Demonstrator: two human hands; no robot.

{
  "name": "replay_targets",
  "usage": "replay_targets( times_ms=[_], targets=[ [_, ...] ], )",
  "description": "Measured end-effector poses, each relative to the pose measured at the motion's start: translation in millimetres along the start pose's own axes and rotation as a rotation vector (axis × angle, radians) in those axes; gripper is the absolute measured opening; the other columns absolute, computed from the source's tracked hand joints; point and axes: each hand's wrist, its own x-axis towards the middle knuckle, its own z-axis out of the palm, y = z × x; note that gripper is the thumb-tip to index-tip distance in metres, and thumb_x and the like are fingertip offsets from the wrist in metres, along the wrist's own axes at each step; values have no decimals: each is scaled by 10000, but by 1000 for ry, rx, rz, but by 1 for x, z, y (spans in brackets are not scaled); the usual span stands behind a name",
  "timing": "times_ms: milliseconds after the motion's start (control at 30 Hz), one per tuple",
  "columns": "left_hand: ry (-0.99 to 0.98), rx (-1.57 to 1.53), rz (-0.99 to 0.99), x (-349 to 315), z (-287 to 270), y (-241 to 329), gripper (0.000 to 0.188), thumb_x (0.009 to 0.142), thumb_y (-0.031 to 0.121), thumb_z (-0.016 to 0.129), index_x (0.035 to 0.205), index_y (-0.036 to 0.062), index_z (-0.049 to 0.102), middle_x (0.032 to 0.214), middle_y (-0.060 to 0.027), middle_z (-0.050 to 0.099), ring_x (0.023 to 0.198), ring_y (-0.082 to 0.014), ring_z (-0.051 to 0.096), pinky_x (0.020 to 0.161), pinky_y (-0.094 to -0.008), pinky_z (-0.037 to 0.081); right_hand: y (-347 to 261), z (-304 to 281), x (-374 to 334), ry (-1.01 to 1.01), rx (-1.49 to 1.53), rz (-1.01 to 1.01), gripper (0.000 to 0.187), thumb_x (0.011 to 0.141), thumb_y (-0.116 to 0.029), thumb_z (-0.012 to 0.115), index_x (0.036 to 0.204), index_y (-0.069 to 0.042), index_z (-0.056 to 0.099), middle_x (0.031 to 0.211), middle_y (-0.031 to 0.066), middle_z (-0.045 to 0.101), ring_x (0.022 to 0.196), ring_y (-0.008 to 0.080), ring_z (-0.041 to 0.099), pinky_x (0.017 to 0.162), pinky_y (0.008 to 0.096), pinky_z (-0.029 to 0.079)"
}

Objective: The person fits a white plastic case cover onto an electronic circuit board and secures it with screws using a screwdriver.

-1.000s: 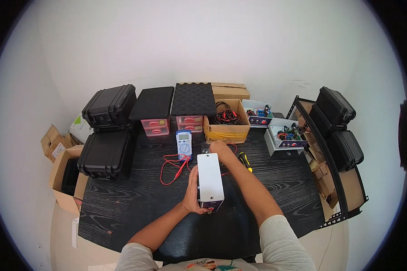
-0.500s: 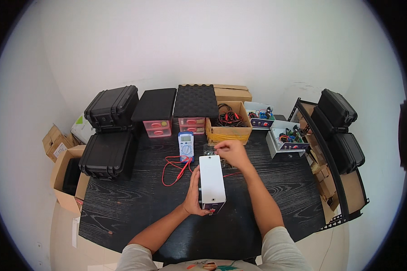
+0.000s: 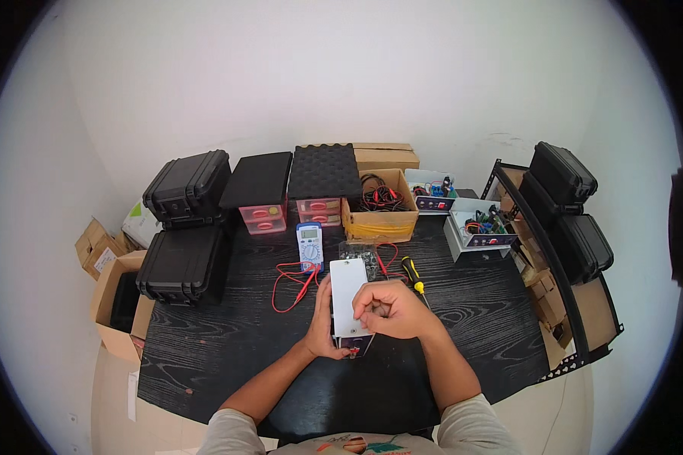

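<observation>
While the left hand (image 3: 322, 326) grips the white box (image 3: 347, 296) over the black table (image 3: 228, 349), the right hand (image 3: 393, 309) curls nearly closed at its top; whether it pinches anything, I cannot tell. A slackened left grip could let the box tilt.

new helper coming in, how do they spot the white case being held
Start at the black table; near its middle, find the left hand. It grips the left side of the white case. Unlike the two open cases beyond it to the right, whose wiring shows, its white top is closed.
</observation>
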Motion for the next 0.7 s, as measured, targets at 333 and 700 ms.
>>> replay_targets(
  times_ms=[333,700],
  targets=[
    [-377,441,205,97,-44,141,1045,595,499,873,1502,87,555,1611,-214,466,1545,-460,336,1233,-621,259,11,-1,-1,-5,193,-11,73,976,10,697,1043,10,666,984,44,674,776,66,665,666,212,564],
    [-426,512,261,101,-46,144,781,542,373,860,1264,119,701,1422,-122,584,1460,-441,419,1100,-602,373,-24,-16,-11,-28,-76,46,110,963,4,735,1073,-1,730,992,49,733,887,124,709,760,264,571]
  ],
)
